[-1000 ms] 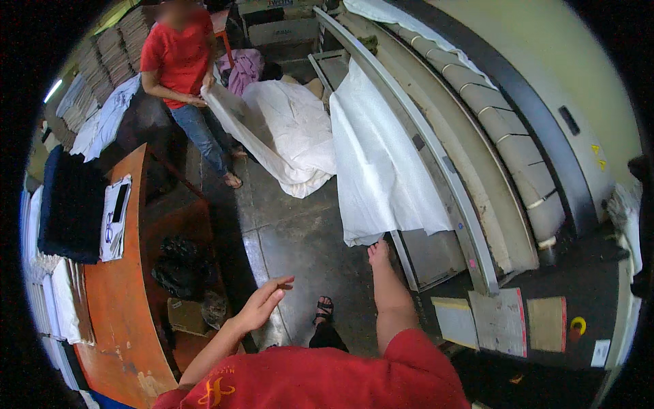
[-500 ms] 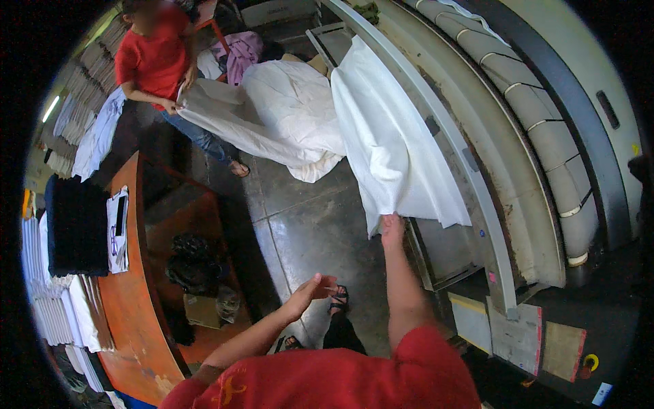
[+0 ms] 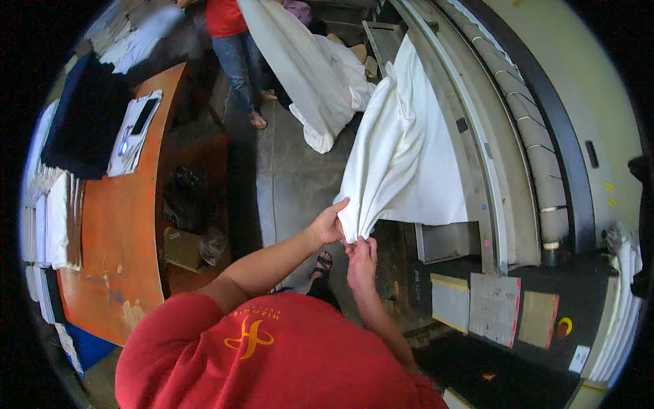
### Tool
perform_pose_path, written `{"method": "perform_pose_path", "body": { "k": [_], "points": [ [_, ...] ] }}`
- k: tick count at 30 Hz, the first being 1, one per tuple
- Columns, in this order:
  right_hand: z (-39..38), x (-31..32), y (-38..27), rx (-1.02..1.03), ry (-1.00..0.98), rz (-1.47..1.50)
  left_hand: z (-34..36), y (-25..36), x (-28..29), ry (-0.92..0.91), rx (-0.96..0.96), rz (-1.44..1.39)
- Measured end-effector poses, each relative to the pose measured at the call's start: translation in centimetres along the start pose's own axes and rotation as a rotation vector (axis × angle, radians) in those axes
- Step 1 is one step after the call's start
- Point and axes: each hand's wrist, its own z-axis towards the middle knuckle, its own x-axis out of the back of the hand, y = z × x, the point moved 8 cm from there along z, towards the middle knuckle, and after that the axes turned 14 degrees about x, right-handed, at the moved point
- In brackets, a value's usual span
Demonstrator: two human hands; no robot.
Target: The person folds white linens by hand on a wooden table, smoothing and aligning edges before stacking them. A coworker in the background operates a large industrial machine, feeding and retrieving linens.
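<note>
A white cloth sheet point(image 3: 392, 143) hangs down from the metal front of the large roller machine, its near end gathered into folds. My left hand point(image 3: 330, 225) grips the gathered edge from the left, thumb on top. Close beside it, my right hand point(image 3: 362, 261) pinches the same end of the cloth, fingers together. The sheet is stretched between my hands and the machine. Farther off, a person in a red shirt point(image 3: 226, 19) stands by another white sheet point(image 3: 293, 61), which hangs from near them to a heap on the floor; their hands cannot be made out.
On my right runs the roller machine with its long metal rail point(image 3: 477, 157) and padded roller point(image 3: 531, 136). A wooden table point(image 3: 116, 252) at left carries folded dark cloth point(image 3: 85, 123), white stacks, papers and a phone. A cardboard box point(image 3: 182, 249) sits under it. Flat boards point(image 3: 494, 307) lean at lower right.
My left hand has reached across and taken hold of the sheet beside my right hand. The cloth's end is bunched together and drawn toward me. The other person's sheet is lifted higher.
</note>
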Motion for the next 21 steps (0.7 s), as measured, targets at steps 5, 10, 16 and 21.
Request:
{"method": "perform_pose_path", "body": {
  "k": [5,10,16,21],
  "points": [
    [-9.0,-2.5,0.5,0.159,-0.168,-0.255,-10.8,-2.0,4.1,0.228,-0.189,-0.109],
    [-16.4,-6.1,3.7,0.194,-0.2,-0.302,-20.7,-3.1,5.2,0.072,-0.249,-0.179],
    [-22.6,-8.9,4.5,0.234,-0.221,-0.321,-29.4,-4.0,5.0,0.014,-0.359,-0.044],
    [-27.6,-9.9,3.7,0.293,-0.292,-0.378,-33.9,-6.9,5.5,0.021,-0.367,-0.027]
  ]
}}
